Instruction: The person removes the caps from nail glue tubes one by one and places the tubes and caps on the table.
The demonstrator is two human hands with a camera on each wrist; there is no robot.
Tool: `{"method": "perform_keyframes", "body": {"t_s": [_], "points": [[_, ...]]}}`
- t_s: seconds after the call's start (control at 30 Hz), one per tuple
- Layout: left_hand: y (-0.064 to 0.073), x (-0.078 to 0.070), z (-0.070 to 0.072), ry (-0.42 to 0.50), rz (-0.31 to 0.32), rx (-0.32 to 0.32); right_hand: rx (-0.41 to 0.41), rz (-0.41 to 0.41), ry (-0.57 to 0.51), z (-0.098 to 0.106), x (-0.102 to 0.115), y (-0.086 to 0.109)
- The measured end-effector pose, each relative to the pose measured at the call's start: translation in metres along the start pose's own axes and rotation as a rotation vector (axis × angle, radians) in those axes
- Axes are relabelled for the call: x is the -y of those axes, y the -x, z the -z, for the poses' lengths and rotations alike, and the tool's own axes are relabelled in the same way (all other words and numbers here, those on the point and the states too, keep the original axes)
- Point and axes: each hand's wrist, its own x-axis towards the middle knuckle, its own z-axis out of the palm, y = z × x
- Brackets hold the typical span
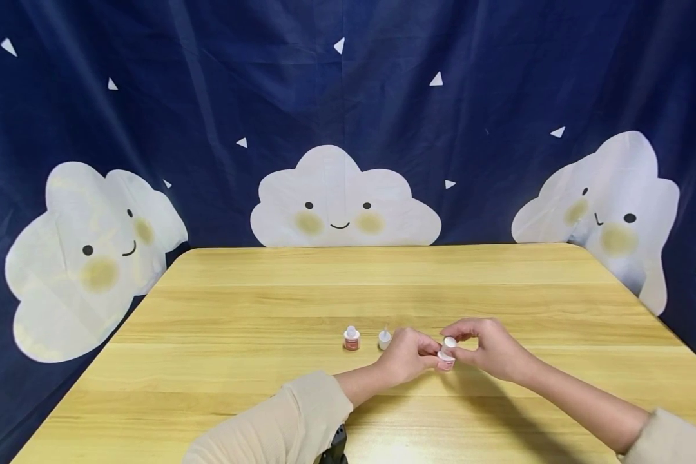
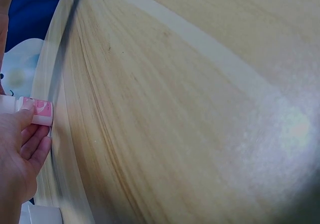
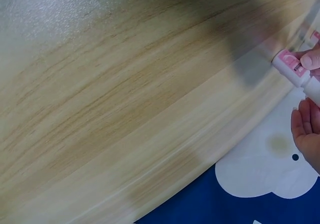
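My left hand [image 1: 407, 356] pinches a small white bottle with a pink label [image 1: 445, 365], its thumb across the label in the left wrist view. My right hand [image 1: 495, 348] has thumb and forefinger on either side of the white cap [image 1: 449, 343] at the bottle's top. In the right wrist view the bottle [image 3: 291, 67] appears tilted, with its cap towards the right hand's fingers [image 3: 302, 119]. Left of the hands, a second small bottle [image 1: 352, 339] with a reddish label stands upright. Between it and my left hand sits a loose white cap [image 1: 385, 340] with a thin stem pointing up.
The wooden table [image 1: 238, 309] spreads around the hands on all sides. Behind it hangs a dark blue curtain [image 1: 290, 84] with smiling white clouds [image 1: 345, 193]. A black object [image 1: 335, 446] shows beneath my left sleeve at the bottom.
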Motion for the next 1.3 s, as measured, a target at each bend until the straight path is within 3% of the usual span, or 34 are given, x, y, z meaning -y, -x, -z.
{"method": "perform_keyframes", "body": {"t_s": [0.17, 0.43, 0.9, 1.1, 1.3], "points": [[-0.0005, -0.0003, -0.0004, 0.036, 0.025, 0.006, -0.005, -0.071, 0.008, -0.0001, -0.0003, -0.0005], [-0.0002, -0.0003, -0.0005, 0.044, 0.042, 0.005, -0.008, -0.087, -0.005, -0.0007, 0.0000, -0.0004], [-0.0005, 0.0019, -0.0003, -0.004, 0.004, 0.001, 0.039, -0.044, 0.012, 0.0035, 0.0020, -0.0015], [-0.0002, 0.0008, -0.0004, -0.018, 0.018, -0.022, 0.049, -0.002, 0.020, 0.0043, 0.0016, -0.0010], [0.0009, 0.0003, -0.0001, 0.004, 0.022, -0.012, 0.035, -0.035, 0.025, 0.0023, 0.0014, -0.0010]]}}
